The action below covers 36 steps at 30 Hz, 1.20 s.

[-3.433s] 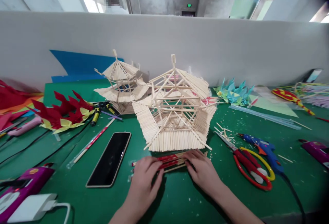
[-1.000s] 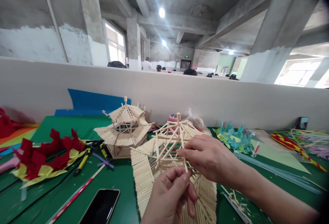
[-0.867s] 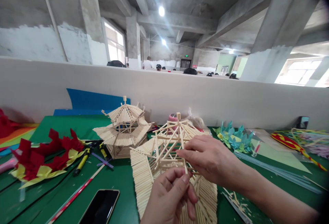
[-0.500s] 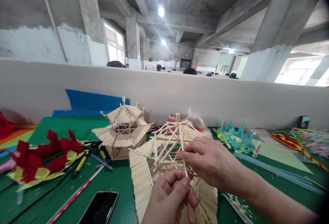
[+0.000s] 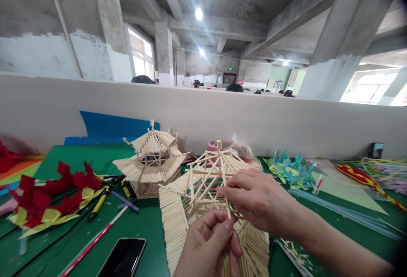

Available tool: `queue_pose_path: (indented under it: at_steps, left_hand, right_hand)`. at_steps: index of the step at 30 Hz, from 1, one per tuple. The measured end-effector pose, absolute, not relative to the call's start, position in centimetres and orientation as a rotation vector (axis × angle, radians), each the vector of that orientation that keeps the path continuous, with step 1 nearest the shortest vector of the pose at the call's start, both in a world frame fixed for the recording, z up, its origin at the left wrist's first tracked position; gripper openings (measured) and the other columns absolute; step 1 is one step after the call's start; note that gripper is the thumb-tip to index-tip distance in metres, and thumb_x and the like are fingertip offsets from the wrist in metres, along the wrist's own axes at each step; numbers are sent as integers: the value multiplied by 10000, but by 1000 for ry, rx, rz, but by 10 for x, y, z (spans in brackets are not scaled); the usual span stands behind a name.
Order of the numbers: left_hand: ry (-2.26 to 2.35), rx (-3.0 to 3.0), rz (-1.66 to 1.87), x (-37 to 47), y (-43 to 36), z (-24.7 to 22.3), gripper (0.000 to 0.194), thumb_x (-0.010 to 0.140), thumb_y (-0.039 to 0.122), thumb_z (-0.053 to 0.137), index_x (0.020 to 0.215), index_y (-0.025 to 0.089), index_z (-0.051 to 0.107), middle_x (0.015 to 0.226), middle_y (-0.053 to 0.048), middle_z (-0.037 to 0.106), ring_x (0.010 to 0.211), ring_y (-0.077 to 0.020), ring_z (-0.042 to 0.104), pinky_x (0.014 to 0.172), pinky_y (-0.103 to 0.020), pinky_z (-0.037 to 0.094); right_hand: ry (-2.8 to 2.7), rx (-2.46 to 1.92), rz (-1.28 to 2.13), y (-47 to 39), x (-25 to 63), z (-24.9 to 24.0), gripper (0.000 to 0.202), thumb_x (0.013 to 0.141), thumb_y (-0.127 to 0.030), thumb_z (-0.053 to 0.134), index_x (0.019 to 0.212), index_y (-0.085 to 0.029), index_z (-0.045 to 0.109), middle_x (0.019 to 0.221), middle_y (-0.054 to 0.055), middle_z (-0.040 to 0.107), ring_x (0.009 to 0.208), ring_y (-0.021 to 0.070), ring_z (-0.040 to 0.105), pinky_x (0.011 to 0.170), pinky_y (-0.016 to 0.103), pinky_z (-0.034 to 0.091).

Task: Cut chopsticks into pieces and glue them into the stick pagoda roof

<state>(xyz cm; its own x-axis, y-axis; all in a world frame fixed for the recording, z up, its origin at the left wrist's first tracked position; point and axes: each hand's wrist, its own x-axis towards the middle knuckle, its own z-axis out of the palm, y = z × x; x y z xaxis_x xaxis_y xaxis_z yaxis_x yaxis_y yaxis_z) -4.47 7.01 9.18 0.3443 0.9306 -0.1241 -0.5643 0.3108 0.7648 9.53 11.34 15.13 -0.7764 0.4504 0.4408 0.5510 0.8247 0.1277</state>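
In front of me stands a pavilion model built of thin wooden sticks, its upper roof partly an open frame around a post with a small block on top. A single wooden stick slopes down from the post toward me. My left hand pinches its lower end between thumb and fingers. Over the right side of the roof frame, my right hand is closed on the same stick higher up, its fingertips partly hiding it. A second stick pavilion, with two roof tiers, stands behind to the left.
A phone and a yellow cutter lie left, near a red and yellow paper crown. On the right are a blue paper crown, pale blue strips and stick scraps. A white partition stands behind.
Almost nothing differs. Both hands keep their grip on the stick, and the whole view has shifted very slightly.
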Motion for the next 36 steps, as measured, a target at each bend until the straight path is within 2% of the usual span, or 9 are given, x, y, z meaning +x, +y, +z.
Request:
queue_pose_path:
  at_steps: [36]
  left_hand:
    - [666,738,1101,-45,71,88,309,578,376,725,680,129,570,442,18,603,287,-22,467,313,-98,319]
  right_hand:
    - [-2619,-768,-361,114,95,148,232,816,-166,436,1004,-205,568,802,21,610,694,147,485,593,304,320]
